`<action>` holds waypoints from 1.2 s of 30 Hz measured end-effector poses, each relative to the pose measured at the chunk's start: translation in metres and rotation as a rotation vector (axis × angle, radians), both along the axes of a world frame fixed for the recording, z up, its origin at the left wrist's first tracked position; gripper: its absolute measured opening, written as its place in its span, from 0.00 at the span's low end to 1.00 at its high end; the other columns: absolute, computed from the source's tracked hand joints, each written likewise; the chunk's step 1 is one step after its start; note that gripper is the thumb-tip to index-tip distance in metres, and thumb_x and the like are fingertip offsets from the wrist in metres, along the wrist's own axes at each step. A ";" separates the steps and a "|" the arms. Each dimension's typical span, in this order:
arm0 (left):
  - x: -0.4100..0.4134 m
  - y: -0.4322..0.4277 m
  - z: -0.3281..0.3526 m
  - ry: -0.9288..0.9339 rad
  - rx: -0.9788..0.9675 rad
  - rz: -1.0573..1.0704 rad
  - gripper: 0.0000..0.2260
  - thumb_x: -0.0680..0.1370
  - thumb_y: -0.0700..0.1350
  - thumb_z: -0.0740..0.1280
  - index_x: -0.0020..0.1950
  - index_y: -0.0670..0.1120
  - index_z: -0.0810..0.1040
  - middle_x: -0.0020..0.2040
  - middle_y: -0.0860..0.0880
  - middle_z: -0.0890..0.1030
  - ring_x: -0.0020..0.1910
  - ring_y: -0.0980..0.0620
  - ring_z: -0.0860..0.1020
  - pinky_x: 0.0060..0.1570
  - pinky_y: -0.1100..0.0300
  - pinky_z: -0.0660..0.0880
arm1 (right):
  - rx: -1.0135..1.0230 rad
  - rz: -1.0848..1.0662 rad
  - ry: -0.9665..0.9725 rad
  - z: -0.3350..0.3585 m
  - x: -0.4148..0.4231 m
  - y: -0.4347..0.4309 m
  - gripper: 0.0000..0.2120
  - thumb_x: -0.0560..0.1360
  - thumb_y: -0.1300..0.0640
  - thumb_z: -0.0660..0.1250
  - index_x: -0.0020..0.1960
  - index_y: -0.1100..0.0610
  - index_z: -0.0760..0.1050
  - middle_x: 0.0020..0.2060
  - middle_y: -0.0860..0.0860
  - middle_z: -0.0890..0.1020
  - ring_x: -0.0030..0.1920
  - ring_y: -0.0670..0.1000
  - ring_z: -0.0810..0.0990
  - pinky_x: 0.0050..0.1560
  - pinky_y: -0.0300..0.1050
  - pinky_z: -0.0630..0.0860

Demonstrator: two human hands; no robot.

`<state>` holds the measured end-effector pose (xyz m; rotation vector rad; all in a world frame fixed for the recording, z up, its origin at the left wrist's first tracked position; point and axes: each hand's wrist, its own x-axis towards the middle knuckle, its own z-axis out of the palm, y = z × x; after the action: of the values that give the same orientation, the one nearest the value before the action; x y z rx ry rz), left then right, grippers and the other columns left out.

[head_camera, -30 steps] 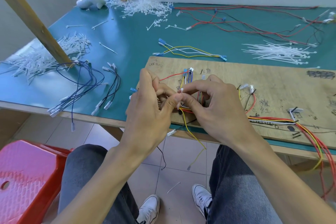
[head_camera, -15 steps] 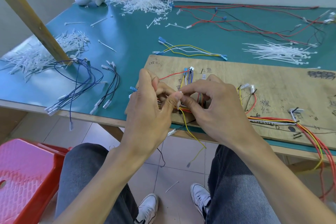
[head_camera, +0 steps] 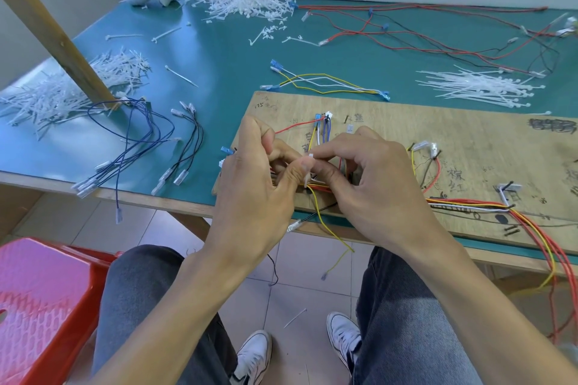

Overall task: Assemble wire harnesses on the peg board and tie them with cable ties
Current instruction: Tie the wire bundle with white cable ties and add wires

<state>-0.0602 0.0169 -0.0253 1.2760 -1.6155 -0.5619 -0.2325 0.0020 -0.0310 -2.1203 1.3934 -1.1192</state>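
Note:
A wooden peg board [head_camera: 469, 147] lies on the teal table's near edge, with a wire harness [head_camera: 488, 207] of red, yellow, white and black wires strung over its pegs. My left hand [head_camera: 253, 194] and my right hand [head_camera: 372, 191] meet over the board's left part. Both pinch a white cable tie [head_camera: 308, 170] that wraps the wire bundle between my thumbs. The tie's head sits under my right forefinger tip. A yellow wire [head_camera: 331, 228] and a black one hang down off the board's edge.
Spare cable ties [head_camera: 478, 89] lie in a heap behind the board, more [head_camera: 68, 87] at the left by a slanted wooden post [head_camera: 59, 37]. Loose blue and black wires [head_camera: 137, 141], yellow-white wires [head_camera: 328, 83] and red wires [head_camera: 438, 37] lie on the table. A red stool [head_camera: 40, 306] stands lower left.
Both hands stay together on the cable tie at the bundle; my fingers have shifted slightly and the tie's tail now shows between my thumbs.

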 end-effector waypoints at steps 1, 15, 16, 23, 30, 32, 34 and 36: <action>0.000 0.000 0.000 0.002 0.004 0.005 0.23 0.81 0.45 0.73 0.46 0.57 0.57 0.39 0.56 0.84 0.41 0.53 0.82 0.42 0.70 0.72 | -0.001 0.002 0.002 0.000 0.000 0.000 0.03 0.80 0.53 0.74 0.51 0.49 0.87 0.36 0.28 0.76 0.40 0.49 0.70 0.41 0.44 0.66; 0.003 0.001 0.008 0.022 0.104 0.043 0.16 0.80 0.44 0.74 0.47 0.54 0.66 0.39 0.57 0.86 0.40 0.58 0.84 0.39 0.72 0.73 | -0.061 0.047 0.088 0.004 0.002 0.009 0.08 0.77 0.46 0.73 0.51 0.48 0.86 0.41 0.42 0.82 0.45 0.54 0.74 0.46 0.53 0.73; 0.003 -0.001 0.011 0.006 0.128 0.035 0.14 0.80 0.45 0.75 0.48 0.53 0.69 0.38 0.58 0.86 0.39 0.58 0.83 0.38 0.72 0.73 | -0.066 0.043 0.092 0.003 0.001 0.008 0.08 0.77 0.46 0.74 0.51 0.48 0.86 0.41 0.42 0.82 0.44 0.54 0.75 0.46 0.52 0.73; 0.016 -0.014 0.032 -0.219 0.198 -0.106 0.05 0.80 0.44 0.74 0.44 0.53 0.86 0.36 0.61 0.85 0.40 0.64 0.83 0.39 0.75 0.70 | -0.113 0.044 0.062 -0.001 0.002 0.006 0.05 0.80 0.50 0.74 0.48 0.50 0.88 0.39 0.42 0.84 0.42 0.57 0.76 0.44 0.53 0.75; 0.022 -0.033 0.048 -0.427 0.222 -0.244 0.06 0.78 0.47 0.74 0.42 0.55 0.83 0.36 0.60 0.83 0.36 0.57 0.78 0.36 0.71 0.68 | -0.111 0.051 0.050 0.000 0.001 0.004 0.08 0.81 0.49 0.73 0.46 0.49 0.88 0.40 0.43 0.85 0.42 0.56 0.77 0.43 0.55 0.75; 0.024 -0.039 0.050 -0.404 0.229 -0.301 0.06 0.78 0.45 0.74 0.42 0.54 0.83 0.36 0.59 0.82 0.34 0.57 0.77 0.35 0.72 0.67 | -0.096 0.054 0.045 0.002 0.002 0.005 0.09 0.82 0.49 0.71 0.47 0.47 0.88 0.41 0.42 0.86 0.42 0.56 0.77 0.44 0.56 0.75; 0.029 -0.042 0.050 -0.364 0.258 -0.378 0.07 0.79 0.43 0.73 0.43 0.52 0.83 0.37 0.57 0.82 0.34 0.58 0.78 0.36 0.69 0.70 | -0.065 0.060 0.044 0.003 0.003 0.004 0.10 0.82 0.48 0.71 0.46 0.47 0.89 0.41 0.41 0.85 0.43 0.56 0.76 0.45 0.56 0.74; 0.031 -0.045 0.049 -0.322 0.284 -0.443 0.07 0.80 0.41 0.72 0.45 0.51 0.83 0.39 0.54 0.84 0.39 0.52 0.81 0.42 0.58 0.78 | -0.029 0.063 0.033 0.004 0.002 0.003 0.10 0.82 0.49 0.71 0.44 0.48 0.89 0.40 0.41 0.85 0.43 0.55 0.76 0.45 0.55 0.74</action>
<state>-0.0294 -0.0279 0.0236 1.2606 -2.1721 -0.9203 -0.2304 0.0053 -0.0273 -2.1965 1.3225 -1.0906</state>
